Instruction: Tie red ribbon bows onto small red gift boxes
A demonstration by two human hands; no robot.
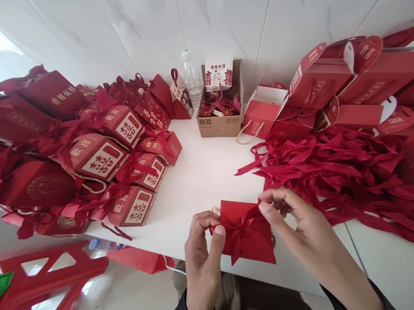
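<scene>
In front of me a red gift box (259, 247) lies on the white table, near its front edge. A dark red ribbon (241, 227) is tied in a bow across its top, with one tail pointing down toward me. At the box's left side, my left hand (203, 256) has thumb and fingers closed on the left part of the bow. My right hand (303, 230) pinches the ribbon's right part between thumb and index finger, by the upper right corner. Bits of gold cord (273, 237) show beside the box.
A tangled pile of red ribbons (327, 163) spreads to the right, below stacked red boxes (375, 77). Many ribboned boxes (100, 157) crowd the left. A cardboard carton (218, 126) and a plastic bottle (191, 78) stand by the wall. A red plastic stool (46, 276) is lower left.
</scene>
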